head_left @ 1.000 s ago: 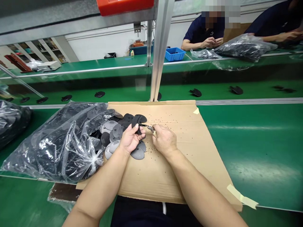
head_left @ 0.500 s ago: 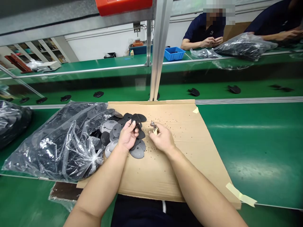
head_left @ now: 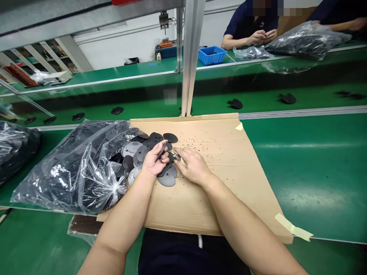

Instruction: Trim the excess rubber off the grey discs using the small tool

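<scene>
The left hand (head_left: 155, 163) is grasping a dark oval disc (head_left: 161, 149), tilted nearly edge-on, between thumb and fingers. At its three o'clock, the right hand (head_left: 195, 165) is gripping small metal pliers (head_left: 177, 156), whose tips are pointing toward ten o'clock. Loose oval discs (head_left: 167, 180) are overlapping around the left hand; a clear plastic bag (head_left: 71, 170) is lying at its nine o'clock. A cardboard sheet (head_left: 186, 214), bearing dark specks (head_left: 207, 148) at the right hand's one o'clock, is covering part of the green bench (head_left: 309, 164).

Black and grey discs (head_left: 141, 154), tan cardboard (head_left: 229, 187)
</scene>
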Tool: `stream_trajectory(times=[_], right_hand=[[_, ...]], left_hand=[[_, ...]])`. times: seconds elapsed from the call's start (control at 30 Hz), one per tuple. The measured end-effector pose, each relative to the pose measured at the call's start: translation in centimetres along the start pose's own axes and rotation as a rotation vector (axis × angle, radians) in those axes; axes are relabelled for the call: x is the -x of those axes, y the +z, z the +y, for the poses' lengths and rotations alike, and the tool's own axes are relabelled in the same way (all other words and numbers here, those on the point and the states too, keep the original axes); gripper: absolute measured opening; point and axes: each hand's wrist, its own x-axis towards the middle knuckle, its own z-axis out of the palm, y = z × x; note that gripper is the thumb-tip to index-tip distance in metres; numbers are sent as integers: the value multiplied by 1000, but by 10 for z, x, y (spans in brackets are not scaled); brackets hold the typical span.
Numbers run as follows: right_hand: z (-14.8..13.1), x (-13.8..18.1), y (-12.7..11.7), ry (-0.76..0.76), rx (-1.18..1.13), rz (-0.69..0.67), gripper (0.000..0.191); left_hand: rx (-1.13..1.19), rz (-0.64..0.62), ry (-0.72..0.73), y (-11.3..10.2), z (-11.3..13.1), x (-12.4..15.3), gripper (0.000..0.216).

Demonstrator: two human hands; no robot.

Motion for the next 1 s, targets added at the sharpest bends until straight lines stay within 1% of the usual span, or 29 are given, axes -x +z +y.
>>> stream_trajectory(times=[0.13,0.33,0.5,0.7,0.83,1.0], right_hand=[[-3,1,0,-6,38,-79,38],[-7,2,-5,42,53,-104,36],[-8,2,-7,51,44,-147,35],[-6,2,-6,43,51,-166,30],[-7,2,-9,34,51,-206,33],[-8,1,-11,56,56,-252,28]], left_hand=[[-71,-27,-20,1,-2,1,13],[-159,25,-20,5,-5,2,12],[-205,43,-21,6,-6,3,16],[-231,55,0,4,-8,2,20],[-239,46,22,2,-10,1,23],[-253,45,27,-1,-14,-1,23]])
